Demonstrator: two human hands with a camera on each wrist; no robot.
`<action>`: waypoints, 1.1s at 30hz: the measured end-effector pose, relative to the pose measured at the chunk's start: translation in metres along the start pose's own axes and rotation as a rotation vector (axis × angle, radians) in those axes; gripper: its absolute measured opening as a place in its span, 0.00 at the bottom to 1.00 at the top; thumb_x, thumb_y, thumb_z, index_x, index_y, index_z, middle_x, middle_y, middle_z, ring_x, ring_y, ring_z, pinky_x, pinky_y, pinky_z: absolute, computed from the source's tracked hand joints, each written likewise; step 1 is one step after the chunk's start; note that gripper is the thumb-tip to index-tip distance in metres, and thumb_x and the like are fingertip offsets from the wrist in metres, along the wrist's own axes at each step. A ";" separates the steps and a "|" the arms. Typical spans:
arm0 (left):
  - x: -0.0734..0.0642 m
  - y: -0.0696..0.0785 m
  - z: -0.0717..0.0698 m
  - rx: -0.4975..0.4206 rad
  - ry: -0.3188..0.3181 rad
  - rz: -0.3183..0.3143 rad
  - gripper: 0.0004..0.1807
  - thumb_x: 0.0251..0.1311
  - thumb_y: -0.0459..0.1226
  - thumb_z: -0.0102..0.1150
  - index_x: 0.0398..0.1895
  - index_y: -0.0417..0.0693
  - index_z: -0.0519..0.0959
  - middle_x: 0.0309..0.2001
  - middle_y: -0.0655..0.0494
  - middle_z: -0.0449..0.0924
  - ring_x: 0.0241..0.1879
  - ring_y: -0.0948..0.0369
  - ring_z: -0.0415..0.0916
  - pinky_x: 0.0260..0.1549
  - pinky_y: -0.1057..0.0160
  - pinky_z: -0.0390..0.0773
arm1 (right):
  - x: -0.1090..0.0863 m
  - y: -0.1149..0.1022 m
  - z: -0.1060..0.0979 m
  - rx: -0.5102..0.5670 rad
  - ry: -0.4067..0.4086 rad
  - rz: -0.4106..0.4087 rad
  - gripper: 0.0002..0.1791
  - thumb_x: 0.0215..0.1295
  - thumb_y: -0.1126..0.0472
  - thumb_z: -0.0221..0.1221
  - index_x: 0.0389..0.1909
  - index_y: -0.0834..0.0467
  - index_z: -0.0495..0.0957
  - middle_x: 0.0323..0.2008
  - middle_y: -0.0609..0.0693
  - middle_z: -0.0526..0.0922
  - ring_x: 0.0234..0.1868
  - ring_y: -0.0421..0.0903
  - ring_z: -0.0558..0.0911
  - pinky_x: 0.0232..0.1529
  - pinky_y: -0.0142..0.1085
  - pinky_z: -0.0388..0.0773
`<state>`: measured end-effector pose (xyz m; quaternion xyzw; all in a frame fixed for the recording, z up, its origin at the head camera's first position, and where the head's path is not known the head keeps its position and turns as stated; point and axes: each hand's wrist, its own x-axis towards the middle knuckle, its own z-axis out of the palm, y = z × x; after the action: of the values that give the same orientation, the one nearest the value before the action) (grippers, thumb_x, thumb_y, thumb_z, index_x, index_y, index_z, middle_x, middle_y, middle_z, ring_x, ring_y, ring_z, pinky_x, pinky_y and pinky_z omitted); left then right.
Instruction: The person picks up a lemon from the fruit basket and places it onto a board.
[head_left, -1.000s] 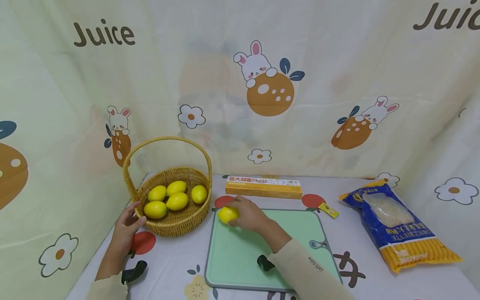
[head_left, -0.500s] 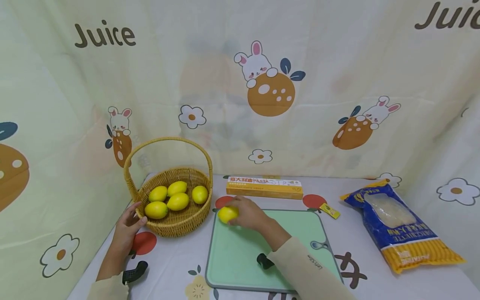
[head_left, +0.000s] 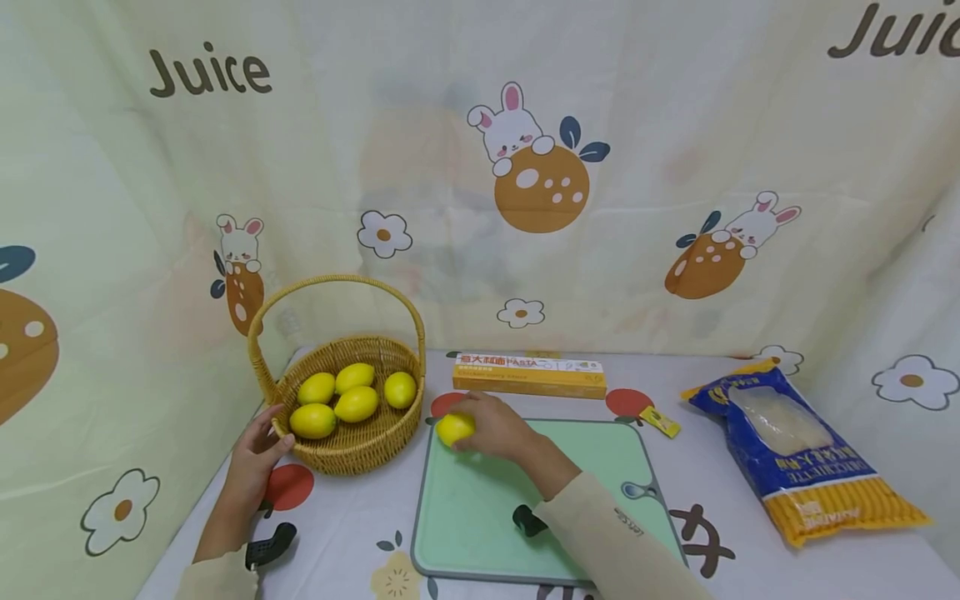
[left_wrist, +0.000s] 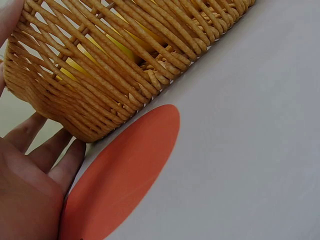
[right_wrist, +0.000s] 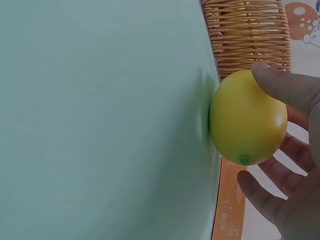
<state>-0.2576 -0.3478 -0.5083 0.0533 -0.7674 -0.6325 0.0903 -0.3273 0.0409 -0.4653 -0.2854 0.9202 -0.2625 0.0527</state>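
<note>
My right hand (head_left: pixel 495 427) holds a yellow lemon (head_left: pixel 454 429) at the far left corner of a light green cutting board (head_left: pixel 487 517). In the right wrist view, the thumb lies on one side of the lemon (right_wrist: pixel 247 120) and fingers curl behind it; it sits right at the board's surface. To the left stands a round wicker basket (head_left: pixel 341 458) with a tall handle and several lemons inside. My left hand (head_left: pixel 253 454) grips the basket's near left side, thumb at the rim. The left wrist view shows its fingers against the lower wicker wall (left_wrist: pixel 125 75).
Behind the board lies a yellow and white pasta box (head_left: pixel 528 377). A small yellow packet (head_left: pixel 660 421) is near the board's far right corner. A blue and yellow pasta bag (head_left: pixel 795 458) lies on the right. A printed curtain (head_left: pixel 450 275) closes off the back.
</note>
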 end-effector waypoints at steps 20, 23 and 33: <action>0.000 -0.003 0.001 -0.057 0.009 0.054 0.33 0.68 0.36 0.57 0.74 0.45 0.57 0.76 0.45 0.45 0.71 0.40 0.50 0.49 0.77 0.70 | 0.022 -0.040 -0.028 -0.107 -0.034 -0.153 0.27 0.62 0.46 0.64 0.61 0.51 0.76 0.59 0.46 0.74 0.59 0.46 0.72 0.59 0.42 0.71; 0.001 -0.003 0.002 -0.088 0.005 0.070 0.33 0.68 0.34 0.56 0.73 0.43 0.57 0.76 0.44 0.45 0.70 0.40 0.50 0.46 0.80 0.70 | 0.028 -0.053 -0.030 -0.117 -0.049 -0.178 0.28 0.63 0.46 0.63 0.62 0.51 0.76 0.60 0.47 0.73 0.58 0.47 0.73 0.59 0.42 0.71; 0.001 -0.003 0.000 -0.074 -0.004 0.038 0.33 0.68 0.35 0.56 0.74 0.46 0.57 0.77 0.49 0.44 0.72 0.43 0.48 0.56 0.66 0.67 | 0.054 -0.080 -0.021 -0.143 -0.102 -0.164 0.27 0.65 0.44 0.61 0.63 0.47 0.75 0.64 0.47 0.70 0.63 0.48 0.69 0.62 0.45 0.67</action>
<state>-0.2592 -0.3484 -0.5112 0.0340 -0.7444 -0.6589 0.1029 -0.3371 -0.0354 -0.4033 -0.3756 0.9063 -0.1850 0.0573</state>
